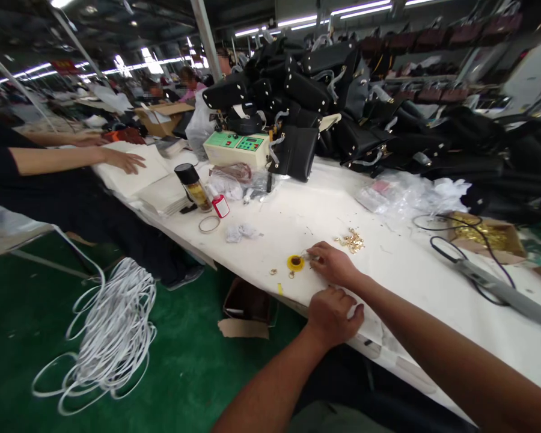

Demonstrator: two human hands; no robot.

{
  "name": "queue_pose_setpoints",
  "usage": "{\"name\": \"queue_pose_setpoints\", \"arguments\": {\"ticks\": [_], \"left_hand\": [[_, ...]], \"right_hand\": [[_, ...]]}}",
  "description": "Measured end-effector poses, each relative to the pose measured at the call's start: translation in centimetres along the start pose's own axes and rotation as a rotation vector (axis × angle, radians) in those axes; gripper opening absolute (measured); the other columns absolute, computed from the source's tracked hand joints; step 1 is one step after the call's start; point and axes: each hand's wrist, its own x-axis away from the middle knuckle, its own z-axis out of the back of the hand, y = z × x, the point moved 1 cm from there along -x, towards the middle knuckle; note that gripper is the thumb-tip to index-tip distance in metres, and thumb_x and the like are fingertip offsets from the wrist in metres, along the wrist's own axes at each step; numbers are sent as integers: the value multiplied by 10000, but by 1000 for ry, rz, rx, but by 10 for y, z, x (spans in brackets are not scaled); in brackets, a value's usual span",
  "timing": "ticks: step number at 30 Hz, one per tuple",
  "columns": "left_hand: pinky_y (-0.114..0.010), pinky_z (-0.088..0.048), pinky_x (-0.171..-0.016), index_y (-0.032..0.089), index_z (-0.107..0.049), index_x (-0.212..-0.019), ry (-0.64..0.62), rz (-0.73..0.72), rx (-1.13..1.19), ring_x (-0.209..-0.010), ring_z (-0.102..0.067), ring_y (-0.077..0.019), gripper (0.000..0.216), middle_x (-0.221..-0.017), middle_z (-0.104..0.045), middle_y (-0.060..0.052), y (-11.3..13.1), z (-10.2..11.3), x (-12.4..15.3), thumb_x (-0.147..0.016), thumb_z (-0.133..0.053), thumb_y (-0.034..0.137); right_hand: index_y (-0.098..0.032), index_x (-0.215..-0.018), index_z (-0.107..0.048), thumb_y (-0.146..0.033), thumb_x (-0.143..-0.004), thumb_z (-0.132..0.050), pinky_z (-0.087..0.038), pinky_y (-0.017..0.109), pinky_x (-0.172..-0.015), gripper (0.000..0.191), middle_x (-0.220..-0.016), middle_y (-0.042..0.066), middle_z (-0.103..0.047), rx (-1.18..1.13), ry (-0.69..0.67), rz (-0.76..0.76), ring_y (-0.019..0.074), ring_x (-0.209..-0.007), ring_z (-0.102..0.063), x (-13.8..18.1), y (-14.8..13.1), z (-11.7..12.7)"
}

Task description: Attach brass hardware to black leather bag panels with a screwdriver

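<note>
My right hand (331,263) is over the white table, its fingertips bent together beside a small round yellow thing with a dark brown middle (296,263). Whatever its fingertips pinch is too small to make out. Closer to me, my left hand (333,316) rests at the table's front edge with its fingers curled in; what they hold, if anything, is hidden. Small gold-coloured metal pieces (291,274) lie beside the yellow thing, and a short yellow strip (279,288) is near the edge. Beyond my right hand is a little heap of gold metal fittings (352,241).
Black handbags (297,144) are piled at the back. A control box (237,148), spray can (193,186) and red bottle (220,204) stand left. Rightward lie a grey tool with a cable (500,288) and a carton of gold pieces (487,237). A co-worker's hand (124,160) touches white sheets.
</note>
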Motion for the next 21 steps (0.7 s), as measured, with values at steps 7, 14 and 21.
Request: {"name": "queue_pose_setpoints", "arguments": {"ticks": [7, 14, 21], "left_hand": [[-335, -496, -618, 213, -655, -750, 32, 45, 49, -680, -636, -181, 102, -690, -677, -15, 6, 10, -4, -850, -658, 229], [-473, -519, -985, 176, -482, -1376, 229, 361, -157, -1106, -616, -282, 656, -1195, -675, -132, -37, 62, -9, -785, -766, 198], [-510, -414, -1118, 200, -304, -1542, -89, 645, -238, -1251, -552, -318, 1002, -1278, -656, -111, -89, 73, -19, -707, -851, 283]], "right_hand": [[-293, -1145, -752, -303, -962, -625, -527, 308, -817, 223, -1216, 4, -711, -42, 80, 12, 189, -964, -705, 1, 17, -14], [-272, -1135, -765, -294, -951, -638, -504, 268, -734, 225, -1116, 13, -738, -106, 148, 86, 153, -861, -709, 9, 19, -14], [-293, -1082, -781, -284, -946, -617, -472, 285, -714, 213, -1100, 19, -746, 29, 80, 96, 186, -963, -702, 14, 10, -6]]}}
